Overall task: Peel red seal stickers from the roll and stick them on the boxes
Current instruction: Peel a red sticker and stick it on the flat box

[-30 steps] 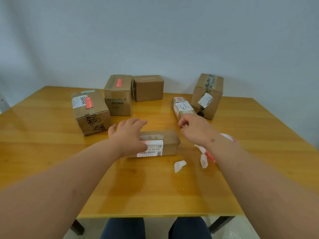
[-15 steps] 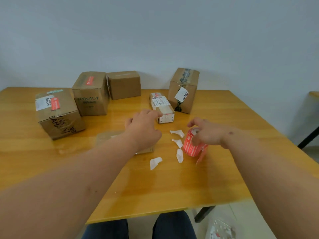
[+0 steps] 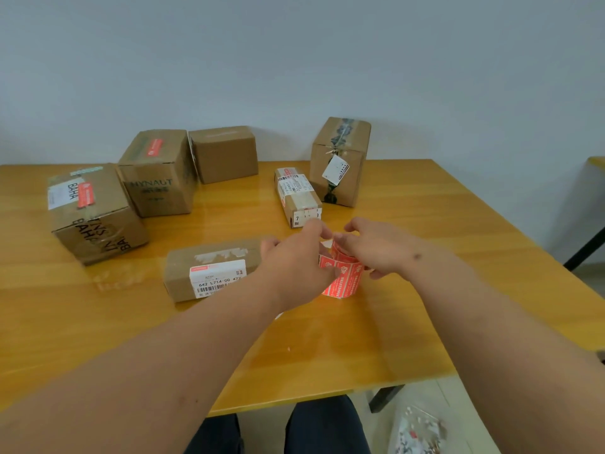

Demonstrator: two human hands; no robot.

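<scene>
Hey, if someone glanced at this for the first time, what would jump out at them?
The bright red sticker roll standing near the middle of the table, with the left hand and right hand closed around it. Behind them, brown boxes stand scattered, two at the left, the BAHA box and the HYNAUT box, already wearing red stickers.

Six cardboard boxes sit on one wooden table (image 3: 425,290): a large box (image 3: 95,214) at the left, a tall box (image 3: 157,173), a plain box (image 3: 224,154), a narrow box (image 3: 296,196), an upright box (image 3: 340,162) and a flat box (image 3: 209,271) nearest. Two of them carry a red sticker on top, one on the large box (image 3: 85,195) and one on the tall box (image 3: 154,148). There is one roll of red stickers (image 3: 342,275), and two hands, the left hand (image 3: 294,267) and the right hand (image 3: 379,249).
</scene>
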